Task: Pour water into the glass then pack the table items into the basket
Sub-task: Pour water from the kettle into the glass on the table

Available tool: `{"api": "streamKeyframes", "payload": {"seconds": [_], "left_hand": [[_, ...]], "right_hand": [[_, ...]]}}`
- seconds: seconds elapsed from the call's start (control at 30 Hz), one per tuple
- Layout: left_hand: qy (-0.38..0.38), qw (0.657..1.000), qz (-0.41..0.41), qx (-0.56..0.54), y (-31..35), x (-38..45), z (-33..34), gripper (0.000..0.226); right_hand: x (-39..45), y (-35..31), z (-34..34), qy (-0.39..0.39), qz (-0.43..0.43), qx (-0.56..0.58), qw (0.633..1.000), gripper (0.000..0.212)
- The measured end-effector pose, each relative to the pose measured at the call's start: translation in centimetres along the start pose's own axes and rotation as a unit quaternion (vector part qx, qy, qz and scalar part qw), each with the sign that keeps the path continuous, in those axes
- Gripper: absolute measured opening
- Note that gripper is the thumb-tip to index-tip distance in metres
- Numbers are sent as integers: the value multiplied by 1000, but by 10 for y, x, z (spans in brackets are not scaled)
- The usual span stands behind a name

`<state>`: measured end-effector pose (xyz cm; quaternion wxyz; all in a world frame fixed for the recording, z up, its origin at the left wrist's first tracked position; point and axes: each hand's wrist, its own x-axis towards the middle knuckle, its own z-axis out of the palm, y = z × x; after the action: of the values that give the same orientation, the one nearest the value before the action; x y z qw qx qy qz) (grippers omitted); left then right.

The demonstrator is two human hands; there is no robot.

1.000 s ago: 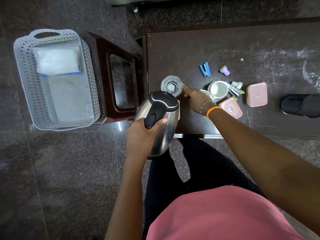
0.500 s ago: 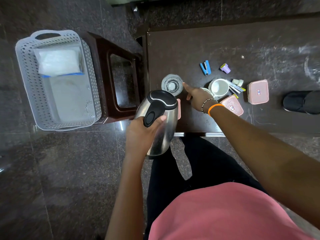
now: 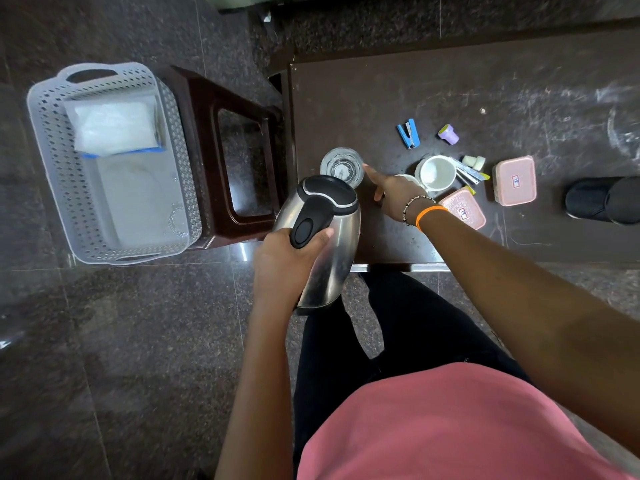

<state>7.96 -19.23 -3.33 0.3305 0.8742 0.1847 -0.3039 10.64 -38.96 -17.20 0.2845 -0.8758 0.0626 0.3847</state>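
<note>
gripping the kettle (image 3: 323, 237) by its handle, the left hand (image 3: 284, 258) tips it toward the glass (image 3: 342, 167) on the table (image 3: 381, 105); right hand (image 3: 394, 195) fingertips touch the glass, loosely spread; basket (image 3: 110, 161) well left.

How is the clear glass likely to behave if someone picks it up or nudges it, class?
The glass looks smooth and clear, so probably fragile and slippery if wet. It stands upright near the table edge; a nudge might tip it. The right hand touches its side, likely steadying it.
</note>
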Motion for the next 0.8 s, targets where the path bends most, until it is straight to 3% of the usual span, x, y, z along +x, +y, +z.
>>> {"api": "streamKeyframes", "payload": {"seconds": [0.33, 0.8], "left_hand": [[3, 999, -14, 44, 0, -2, 4, 41], [-10, 1000, -16, 10, 3, -1, 1, 43]], "right_hand": [[-3, -1, -3, -8, 0, 6, 1000, 79], [-6, -4, -6, -20, 2, -3, 1000, 78]]}}
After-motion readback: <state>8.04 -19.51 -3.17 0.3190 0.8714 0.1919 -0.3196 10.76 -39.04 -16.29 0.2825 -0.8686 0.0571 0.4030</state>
